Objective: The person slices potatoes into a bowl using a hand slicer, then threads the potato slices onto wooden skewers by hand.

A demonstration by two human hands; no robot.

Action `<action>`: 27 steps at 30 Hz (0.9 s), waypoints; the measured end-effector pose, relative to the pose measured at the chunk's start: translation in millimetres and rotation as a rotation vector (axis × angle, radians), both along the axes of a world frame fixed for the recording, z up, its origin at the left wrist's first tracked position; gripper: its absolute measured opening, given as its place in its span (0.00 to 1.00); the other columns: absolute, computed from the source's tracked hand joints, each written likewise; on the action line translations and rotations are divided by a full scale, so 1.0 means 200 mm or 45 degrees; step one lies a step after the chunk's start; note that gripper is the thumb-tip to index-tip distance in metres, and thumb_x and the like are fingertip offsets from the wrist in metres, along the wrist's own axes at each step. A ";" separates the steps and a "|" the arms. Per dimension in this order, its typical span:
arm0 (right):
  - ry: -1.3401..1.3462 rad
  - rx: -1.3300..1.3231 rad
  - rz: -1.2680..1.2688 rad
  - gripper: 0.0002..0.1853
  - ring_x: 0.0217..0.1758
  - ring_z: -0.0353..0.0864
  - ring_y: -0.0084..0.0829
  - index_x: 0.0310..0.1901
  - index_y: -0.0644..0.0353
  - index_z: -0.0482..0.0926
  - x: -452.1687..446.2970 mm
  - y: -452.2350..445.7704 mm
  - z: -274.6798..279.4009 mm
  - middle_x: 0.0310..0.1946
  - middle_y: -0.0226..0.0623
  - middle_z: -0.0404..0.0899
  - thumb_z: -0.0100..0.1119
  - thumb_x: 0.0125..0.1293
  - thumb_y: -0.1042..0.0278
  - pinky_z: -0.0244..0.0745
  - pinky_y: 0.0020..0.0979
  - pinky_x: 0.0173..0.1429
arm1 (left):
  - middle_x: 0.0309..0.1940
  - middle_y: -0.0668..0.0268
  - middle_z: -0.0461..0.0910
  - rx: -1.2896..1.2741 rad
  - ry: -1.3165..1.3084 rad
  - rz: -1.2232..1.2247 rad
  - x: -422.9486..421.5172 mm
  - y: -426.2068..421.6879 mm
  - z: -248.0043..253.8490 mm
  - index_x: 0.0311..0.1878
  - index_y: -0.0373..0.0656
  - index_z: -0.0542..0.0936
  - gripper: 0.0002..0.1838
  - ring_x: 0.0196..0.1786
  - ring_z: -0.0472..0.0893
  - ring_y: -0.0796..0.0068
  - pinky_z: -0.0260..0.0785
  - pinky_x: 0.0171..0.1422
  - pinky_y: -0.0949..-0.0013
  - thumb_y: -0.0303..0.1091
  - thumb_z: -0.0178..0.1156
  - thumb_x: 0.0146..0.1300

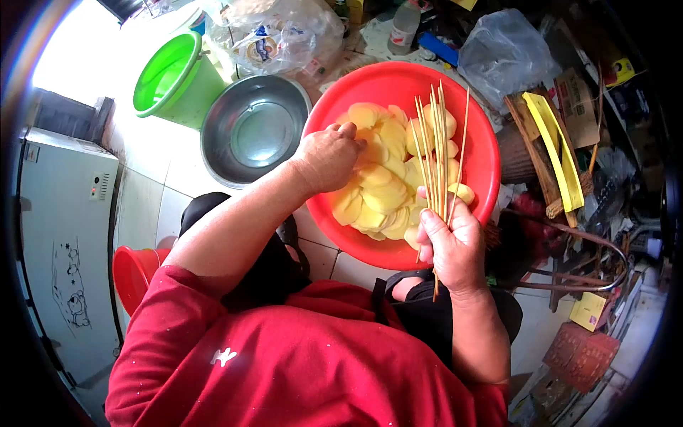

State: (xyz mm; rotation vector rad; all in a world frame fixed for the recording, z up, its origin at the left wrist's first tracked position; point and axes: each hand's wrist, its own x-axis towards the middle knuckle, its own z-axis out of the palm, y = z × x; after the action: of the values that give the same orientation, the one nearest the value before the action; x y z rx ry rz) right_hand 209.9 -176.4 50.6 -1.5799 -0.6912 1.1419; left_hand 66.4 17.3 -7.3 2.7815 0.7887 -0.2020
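A heap of thin, pale-yellow potato slices (384, 192) lies in a wide red basin (475, 135). My left hand (329, 158) reaches over the basin's left side, its fingers curled against the heap. The fingertips are partly hidden, so what they pinch cannot be made out. Several long bamboo skewers (440, 135) are gripped in a bundle by my right hand (454, 245) at the basin's near right edge. They point away from me, fanned above the slices, and one leans apart to the right. Their lower ends stick out below my fist.
Left of the basin stand a steel bowl (217, 135), a green bucket (193, 89) and a red bucket (131, 274). A white cabinet (67, 213) is at far left. Plastic bags (506, 50), a bottle (404, 28) and wood with a yellow strip (551, 146) lie behind and to the right.
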 end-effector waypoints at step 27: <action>-0.038 -0.095 0.119 0.13 0.18 0.68 0.15 0.53 0.60 0.76 -0.01 -0.02 -0.03 0.22 0.26 0.74 0.53 0.69 0.69 0.67 0.18 0.23 | 0.28 0.58 0.79 -0.184 -0.539 0.338 -0.06 0.06 0.08 0.35 0.41 0.78 0.06 0.31 0.81 0.61 0.75 0.39 0.63 0.31 0.60 0.55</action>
State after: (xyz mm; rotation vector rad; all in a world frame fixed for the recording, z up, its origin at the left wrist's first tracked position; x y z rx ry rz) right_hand 207.1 -180.1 43.7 -1.6449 -0.7567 1.2268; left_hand 54.5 29.8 9.1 2.4243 0.9684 0.3511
